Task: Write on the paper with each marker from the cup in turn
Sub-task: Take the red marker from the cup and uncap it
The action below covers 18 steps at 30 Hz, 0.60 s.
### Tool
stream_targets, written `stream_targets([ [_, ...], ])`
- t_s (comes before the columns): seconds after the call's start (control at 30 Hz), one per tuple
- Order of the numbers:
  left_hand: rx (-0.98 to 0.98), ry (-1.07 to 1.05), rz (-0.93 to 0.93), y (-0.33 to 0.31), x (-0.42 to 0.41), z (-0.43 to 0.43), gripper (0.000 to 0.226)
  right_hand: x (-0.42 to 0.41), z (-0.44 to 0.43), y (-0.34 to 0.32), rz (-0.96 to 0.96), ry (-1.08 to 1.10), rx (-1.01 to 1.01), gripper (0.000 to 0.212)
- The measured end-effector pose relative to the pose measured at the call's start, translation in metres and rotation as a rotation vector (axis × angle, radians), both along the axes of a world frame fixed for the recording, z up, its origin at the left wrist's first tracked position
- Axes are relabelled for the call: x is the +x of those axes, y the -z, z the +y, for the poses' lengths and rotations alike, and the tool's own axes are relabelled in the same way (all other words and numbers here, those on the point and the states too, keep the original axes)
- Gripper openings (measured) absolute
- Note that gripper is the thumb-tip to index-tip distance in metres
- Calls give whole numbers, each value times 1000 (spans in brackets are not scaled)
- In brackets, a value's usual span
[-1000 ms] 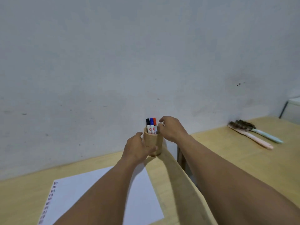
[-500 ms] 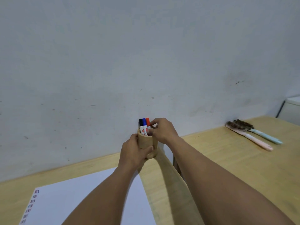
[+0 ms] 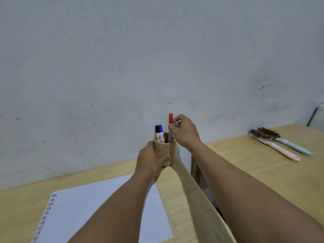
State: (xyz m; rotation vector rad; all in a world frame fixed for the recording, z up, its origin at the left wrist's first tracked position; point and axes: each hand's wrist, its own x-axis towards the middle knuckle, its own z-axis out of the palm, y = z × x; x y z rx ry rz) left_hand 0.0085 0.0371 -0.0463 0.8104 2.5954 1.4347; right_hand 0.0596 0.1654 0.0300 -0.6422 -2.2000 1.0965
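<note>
A wooden cup (image 3: 164,147) stands at the far right corner of the near table, by the wall. My left hand (image 3: 151,160) is wrapped around its side. My right hand (image 3: 184,132) pinches the red-capped marker (image 3: 170,126), which is raised partway out of the cup, its lower end still inside. A blue-capped marker (image 3: 159,133) and a black-capped marker (image 3: 156,129) stand in the cup at the left. White paper (image 3: 91,207) lies flat on the table below my left forearm, with small printed marks along its left edge.
The near wooden table (image 3: 22,204) ends at a right edge (image 3: 196,199), with a gap to a second table (image 3: 245,163). Two brushes lie there, one with a pink handle (image 3: 275,148), one with a blue handle (image 3: 291,145). A grey wall stands right behind.
My right hand has closed on the red marker and lifted it up out of the group. My left hand keeps its hold on the cup.
</note>
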Motion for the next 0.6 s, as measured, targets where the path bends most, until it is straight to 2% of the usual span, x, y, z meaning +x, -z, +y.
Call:
stream_targets([
  [0.2, -72, -41, 51, -15, -11, 1, 76, 1, 3, -28, 115, 33, 124, 24],
  [0.4, -28, -151, 142, -56, -10, -55, 38, 13, -36, -54, 125, -44, 298, 23],
  [0.6, 186, -190, 127, -100, 10, -116, 28, 28, -83, -62, -14, -218, 305, 17],
])
